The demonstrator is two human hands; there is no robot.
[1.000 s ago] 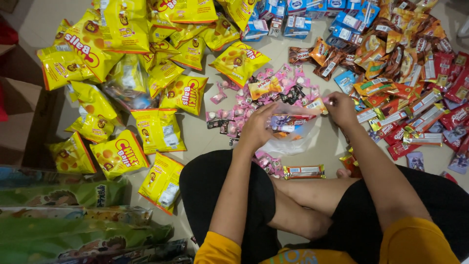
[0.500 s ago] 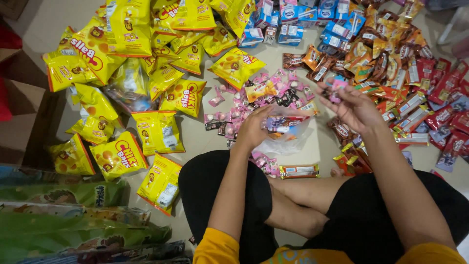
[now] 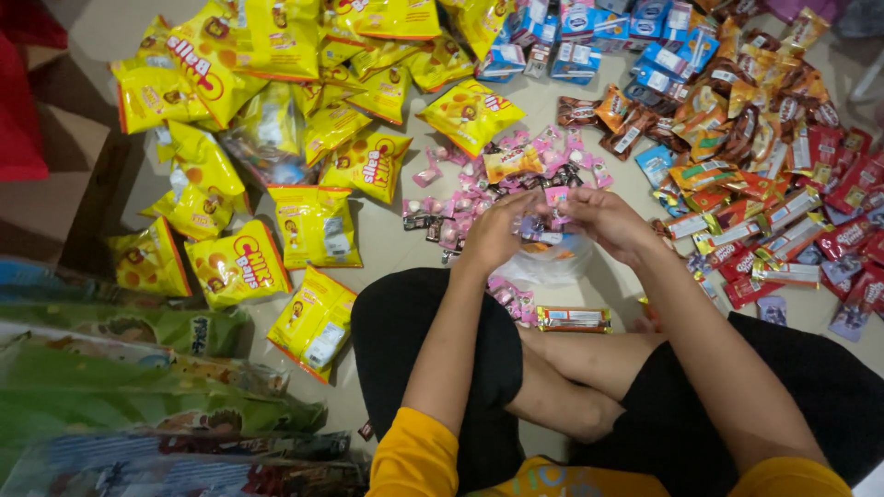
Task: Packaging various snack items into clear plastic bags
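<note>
The right hand (image 3: 608, 221) has swung back from the red wrappers to the clear plastic bag (image 3: 552, 262) — pinching a pink candy packet (image 3: 557, 195) at its mouth. The left hand (image 3: 497, 235) grips the bag's near-left rim — just below the pink candy pile (image 3: 470, 198).

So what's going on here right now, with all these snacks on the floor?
A person sits cross-legged on the floor amid sorted snacks. Both hands meet over a clear plastic bag that already holds some packets: the left hand holds its rim, and the right hand brings a small pink candy packet to its mouth. Yellow snack bags lie to the left, pink candies just ahead, wafer and chocolate bars to the right, and blue drink cartons at the top.
</note>
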